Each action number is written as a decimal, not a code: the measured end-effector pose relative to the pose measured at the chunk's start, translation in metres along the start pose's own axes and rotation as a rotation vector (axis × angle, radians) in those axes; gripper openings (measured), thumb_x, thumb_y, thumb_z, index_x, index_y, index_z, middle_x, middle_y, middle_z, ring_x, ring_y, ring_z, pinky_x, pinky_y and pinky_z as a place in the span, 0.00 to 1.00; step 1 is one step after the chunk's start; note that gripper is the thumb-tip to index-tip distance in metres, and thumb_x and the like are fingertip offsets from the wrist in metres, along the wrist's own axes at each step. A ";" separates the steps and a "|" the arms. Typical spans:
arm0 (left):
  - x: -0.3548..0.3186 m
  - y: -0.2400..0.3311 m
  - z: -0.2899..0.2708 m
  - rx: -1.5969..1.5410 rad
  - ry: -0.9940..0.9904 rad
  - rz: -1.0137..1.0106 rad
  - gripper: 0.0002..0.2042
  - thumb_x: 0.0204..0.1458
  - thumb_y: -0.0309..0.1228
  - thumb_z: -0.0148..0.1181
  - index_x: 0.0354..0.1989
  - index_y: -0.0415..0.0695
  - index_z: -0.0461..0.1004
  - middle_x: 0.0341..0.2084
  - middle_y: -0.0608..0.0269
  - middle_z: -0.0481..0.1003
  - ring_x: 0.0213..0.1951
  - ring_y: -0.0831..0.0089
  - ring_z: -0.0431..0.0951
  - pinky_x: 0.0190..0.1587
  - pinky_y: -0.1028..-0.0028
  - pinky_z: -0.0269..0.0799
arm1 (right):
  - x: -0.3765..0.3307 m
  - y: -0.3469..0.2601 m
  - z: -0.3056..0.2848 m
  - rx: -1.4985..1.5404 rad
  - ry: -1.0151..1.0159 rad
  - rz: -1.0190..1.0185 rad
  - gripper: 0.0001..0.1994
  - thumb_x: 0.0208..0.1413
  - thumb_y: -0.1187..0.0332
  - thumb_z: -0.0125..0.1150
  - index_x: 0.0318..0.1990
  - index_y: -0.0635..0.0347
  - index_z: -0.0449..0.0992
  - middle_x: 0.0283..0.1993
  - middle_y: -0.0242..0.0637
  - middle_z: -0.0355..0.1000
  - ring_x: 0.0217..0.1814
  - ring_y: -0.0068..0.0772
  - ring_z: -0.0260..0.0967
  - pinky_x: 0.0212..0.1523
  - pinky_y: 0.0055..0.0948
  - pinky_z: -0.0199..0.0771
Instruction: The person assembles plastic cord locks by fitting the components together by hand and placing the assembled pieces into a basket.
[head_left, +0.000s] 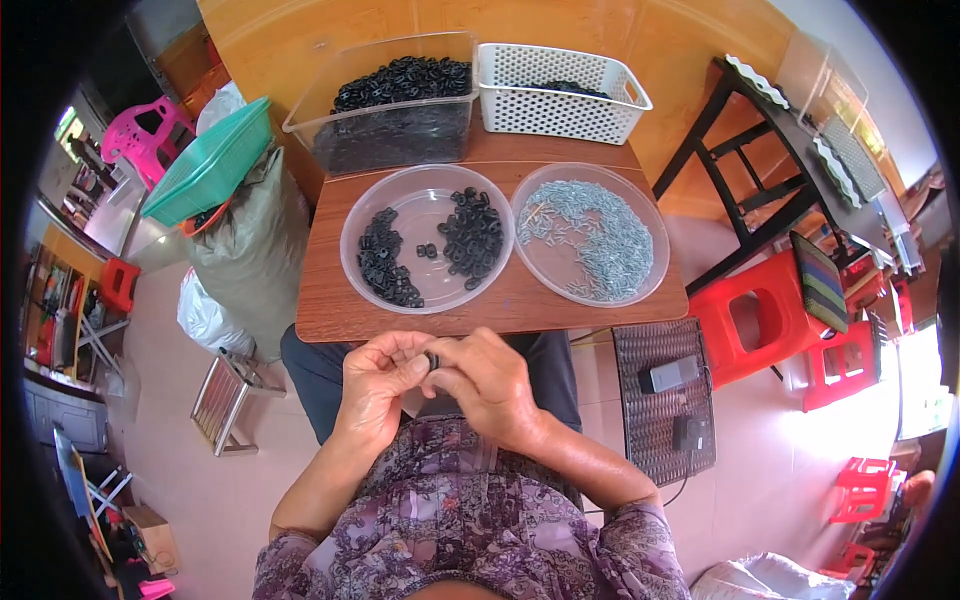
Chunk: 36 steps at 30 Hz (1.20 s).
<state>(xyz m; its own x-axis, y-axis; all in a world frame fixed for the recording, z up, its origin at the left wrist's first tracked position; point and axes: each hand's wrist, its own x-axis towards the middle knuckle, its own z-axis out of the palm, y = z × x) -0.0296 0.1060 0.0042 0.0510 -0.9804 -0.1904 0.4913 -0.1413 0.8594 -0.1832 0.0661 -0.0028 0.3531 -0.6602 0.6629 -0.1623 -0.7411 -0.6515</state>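
Note:
My left hand (377, 383) and my right hand (488, 383) meet over my lap, just below the near edge of the small wooden table (500, 305). Between their fingertips they pinch a small black ring (432, 359). On the table in front of them stands a clear round bowl (352, 225) with several black rings in two heaps. Beside it on the right, another clear round bowl (655, 235) holds many small grey metal pins.
At the table's back stand a clear tub (300, 120) full of black rings and a white perforated basket (560, 110). A green basket (205, 170) rests on a grey sack at left. A dark wicker stool (660, 420) with gadgets and red plastic stools (755, 320) are on the right.

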 end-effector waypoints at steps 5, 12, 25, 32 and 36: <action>0.045 0.021 -0.006 0.410 0.048 0.110 0.07 0.47 0.19 0.58 0.35 0.34 0.73 0.23 0.68 0.71 0.23 0.81 0.69 0.28 0.81 0.67 | 0.007 0.026 -0.039 -0.101 0.099 0.186 0.07 0.46 0.78 0.61 0.35 0.65 0.75 0.29 0.39 0.70 0.28 0.31 0.66 0.30 0.26 0.67; 0.116 0.005 -0.020 0.959 -0.167 0.278 0.05 0.43 0.18 0.58 0.30 0.38 0.72 0.22 0.66 0.71 0.25 0.78 0.71 0.29 0.77 0.67 | 0.014 0.053 -0.087 -0.197 0.129 0.444 0.08 0.46 0.78 0.61 0.36 0.66 0.75 0.29 0.44 0.70 0.31 0.39 0.69 0.33 0.29 0.68; 0.156 0.021 -0.041 1.573 -0.152 0.706 0.09 0.35 0.20 0.62 0.26 0.39 0.70 0.26 0.54 0.73 0.34 0.55 0.72 0.37 0.61 0.68 | 0.044 0.151 -0.113 -0.439 -0.020 0.489 0.08 0.41 0.72 0.59 0.31 0.63 0.78 0.33 0.46 0.74 0.40 0.46 0.71 0.41 0.38 0.69; 0.170 0.019 -0.040 1.653 -0.335 0.794 0.07 0.33 0.16 0.57 0.24 0.36 0.69 0.25 0.53 0.70 0.34 0.54 0.70 0.36 0.61 0.66 | 0.059 0.163 -0.096 -0.554 -0.243 0.304 0.05 0.39 0.73 0.63 0.27 0.62 0.76 0.29 0.42 0.72 0.37 0.45 0.68 0.40 0.38 0.68; 0.175 0.015 -0.042 1.668 -0.383 0.755 0.06 0.34 0.16 0.54 0.23 0.36 0.69 0.24 0.53 0.70 0.33 0.54 0.70 0.35 0.61 0.66 | 0.055 0.174 -0.091 -0.625 -0.280 0.212 0.06 0.37 0.74 0.64 0.26 0.61 0.74 0.27 0.42 0.71 0.37 0.46 0.67 0.39 0.39 0.67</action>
<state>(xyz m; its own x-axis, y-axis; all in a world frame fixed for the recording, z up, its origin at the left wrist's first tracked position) 0.0237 -0.0615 -0.0363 -0.4643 -0.8324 0.3024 -0.7979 0.5414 0.2650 -0.2763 -0.1100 -0.0461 0.4649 -0.8035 0.3717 -0.7213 -0.5872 -0.3673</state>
